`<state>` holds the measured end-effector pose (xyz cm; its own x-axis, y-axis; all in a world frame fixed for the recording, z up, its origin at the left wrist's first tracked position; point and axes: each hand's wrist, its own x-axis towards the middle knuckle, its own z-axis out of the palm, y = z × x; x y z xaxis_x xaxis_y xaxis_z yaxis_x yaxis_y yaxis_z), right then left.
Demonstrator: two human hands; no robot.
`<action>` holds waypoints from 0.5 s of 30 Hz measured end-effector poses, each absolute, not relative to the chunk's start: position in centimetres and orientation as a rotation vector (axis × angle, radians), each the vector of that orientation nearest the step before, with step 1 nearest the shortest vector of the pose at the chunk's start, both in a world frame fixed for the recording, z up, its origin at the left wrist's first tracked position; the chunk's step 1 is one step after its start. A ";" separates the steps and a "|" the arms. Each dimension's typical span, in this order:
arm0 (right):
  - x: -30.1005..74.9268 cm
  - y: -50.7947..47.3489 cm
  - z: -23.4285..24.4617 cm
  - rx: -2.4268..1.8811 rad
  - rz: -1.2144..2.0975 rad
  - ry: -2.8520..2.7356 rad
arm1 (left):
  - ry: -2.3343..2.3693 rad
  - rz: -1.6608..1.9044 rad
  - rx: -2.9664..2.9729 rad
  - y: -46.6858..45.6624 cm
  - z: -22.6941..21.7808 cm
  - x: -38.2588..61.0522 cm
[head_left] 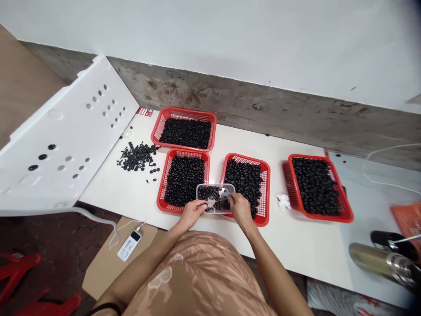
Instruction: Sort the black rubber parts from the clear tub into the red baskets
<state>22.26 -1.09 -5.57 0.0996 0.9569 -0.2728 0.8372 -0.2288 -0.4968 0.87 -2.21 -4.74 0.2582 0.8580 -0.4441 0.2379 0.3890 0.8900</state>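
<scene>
A small clear plastic tray (215, 192) holding black rubber-like pieces rests across the rims of two red baskets. My left hand (194, 213) is at the tray's near left corner, fingers pinched together. My right hand (240, 208) reaches over its near right edge, fingertips among the pieces. Of the several red plastic mesh baskets, the front left one (184, 152) and the front right one (263, 186) sit beneath the tray, both heaped with black pieces. Another basket (184, 112) stands behind them, and a fourth (315, 215) sits at the right. Both hands partly hide the tray's contents.
A loose heap of black pieces (138, 156) lies on the white table (296, 245) left of the baskets. A white perforated board (66, 131) leans at the left. A steel flask (381, 263) lies at the right, and a power bank (130, 245) sits on cardboard below the table.
</scene>
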 end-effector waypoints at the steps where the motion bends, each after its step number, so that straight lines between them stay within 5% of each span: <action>1: 22.3 -0.6 -5.7 -2.190 0.763 -1.853 | 1.278 0.572 1.100 -2.2 -4.9 0.9; 15: 18.9 1.8 -8.5 -2.293 0.716 -2.075 | 1.267 0.571 0.991 -2.2 -5.5 1.1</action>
